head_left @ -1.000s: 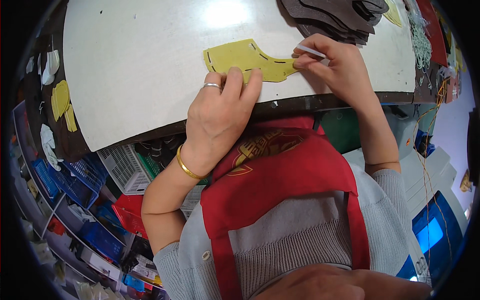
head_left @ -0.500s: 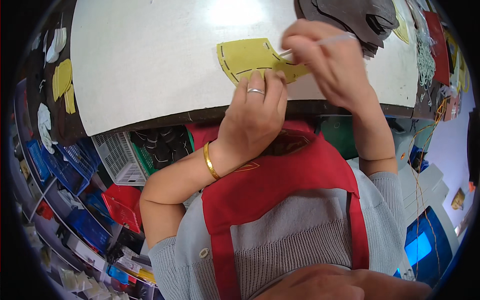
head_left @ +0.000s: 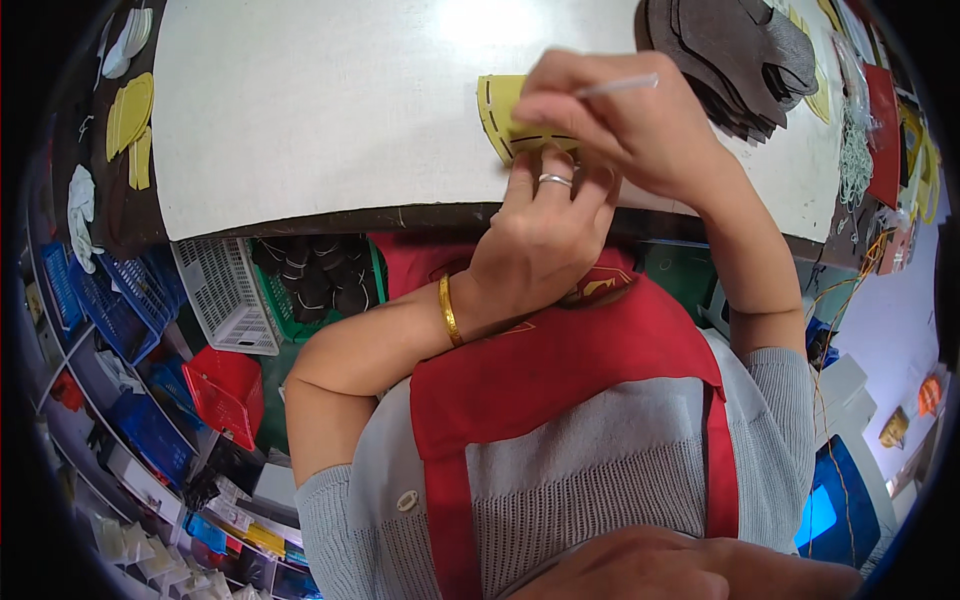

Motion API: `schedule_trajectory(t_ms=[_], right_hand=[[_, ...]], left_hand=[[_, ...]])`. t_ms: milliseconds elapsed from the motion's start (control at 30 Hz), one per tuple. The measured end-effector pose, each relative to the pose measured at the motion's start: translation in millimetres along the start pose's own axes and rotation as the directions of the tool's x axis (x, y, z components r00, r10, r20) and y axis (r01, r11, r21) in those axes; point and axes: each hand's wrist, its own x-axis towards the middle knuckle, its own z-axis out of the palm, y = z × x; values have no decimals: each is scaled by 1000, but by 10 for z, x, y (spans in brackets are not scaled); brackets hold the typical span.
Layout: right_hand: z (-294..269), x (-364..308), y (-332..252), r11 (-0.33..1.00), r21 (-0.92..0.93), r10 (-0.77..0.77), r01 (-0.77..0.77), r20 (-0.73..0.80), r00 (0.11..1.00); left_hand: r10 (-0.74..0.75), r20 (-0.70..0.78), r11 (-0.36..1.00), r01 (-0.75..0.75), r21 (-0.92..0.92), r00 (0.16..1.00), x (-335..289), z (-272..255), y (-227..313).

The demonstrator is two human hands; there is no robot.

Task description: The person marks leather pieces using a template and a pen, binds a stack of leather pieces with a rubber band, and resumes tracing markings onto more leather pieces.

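Observation:
A yellow template with dark, dash-like slots along its edges lies on the white tabletop, near the table's front edge. My left hand rests on its near side, fingers stretched out and pressing it down. Closed around a thin, whitish pen-like stick, my right hand is over the template's right part. The hand hides that part and the stick's tip. Whether a piece lies beneath the template I cannot tell.
Stacked dark grey-brown cut pieces lie at the far right of the white table. More yellow templates and a white glove are at the left edge. Below stand a white crate and a red basket.
My right hand has moved left over the template with the stick, covering more of it. In the picture the template and my left hand sit further right.

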Motion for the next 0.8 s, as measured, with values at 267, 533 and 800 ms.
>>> schedule_trajectory(t_ms=[267,533,800], right_hand=[[-191,-395,134,960,-272,-57,62,27,998],[-25,-331,364,984,-90,131,-153,-211,969],[-177,-649,437,968,-252,-51,10,-155,987]], left_hand=[[-1,6,997,0,74,1000,60,15,-27],[-11,124,994,-3,109,992,204,-33,27],[-28,218,977,-20,214,976,261,-86,65]])
